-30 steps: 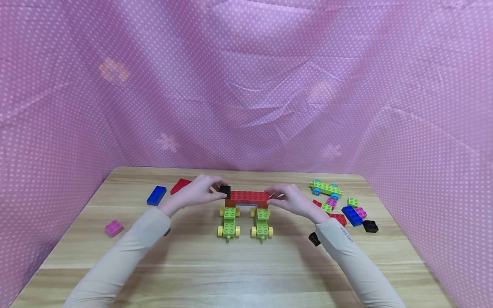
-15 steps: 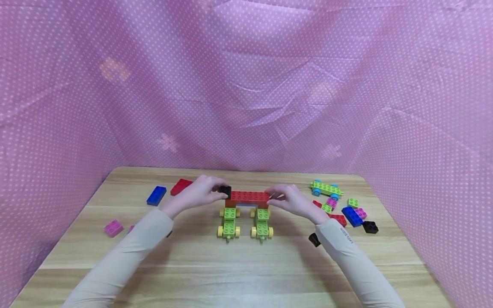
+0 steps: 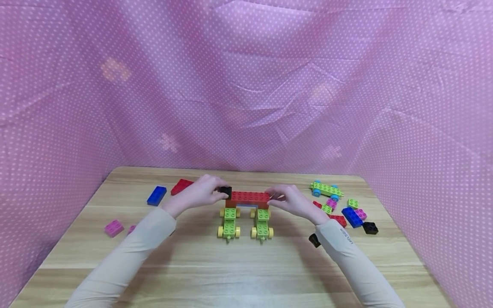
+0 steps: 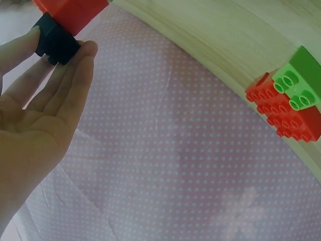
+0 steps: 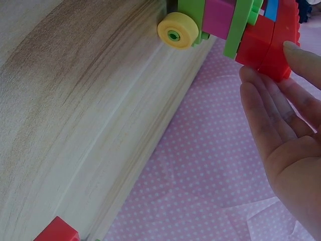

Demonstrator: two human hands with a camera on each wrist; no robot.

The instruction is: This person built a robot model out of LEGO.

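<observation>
A brick build stands mid-table: a long red brick (image 3: 248,197) bridges two green wheeled bases (image 3: 229,222) with yellow wheels. My left hand (image 3: 200,194) pinches a small black brick (image 3: 225,191) against the red brick's left end; the left wrist view shows the black brick (image 4: 56,42) between thumb and fingers. My right hand (image 3: 290,199) holds the red brick's right end, and in the right wrist view its fingertips (image 5: 293,52) touch the red brick (image 5: 268,42) beside a yellow wheel (image 5: 176,30).
Loose bricks lie right of the build: a green wheeled base with blue wheels (image 3: 326,188), blue brick (image 3: 352,216), black brick (image 3: 370,227), small pink and green ones. At left lie a blue brick (image 3: 156,195), a red brick (image 3: 180,186) and a pink brick (image 3: 113,228). Pink dotted cloth surrounds the wooden table (image 3: 239,265).
The left hand has brought the black brick slightly right, up to the red brick's left end. The right hand has stayed at the right end.
</observation>
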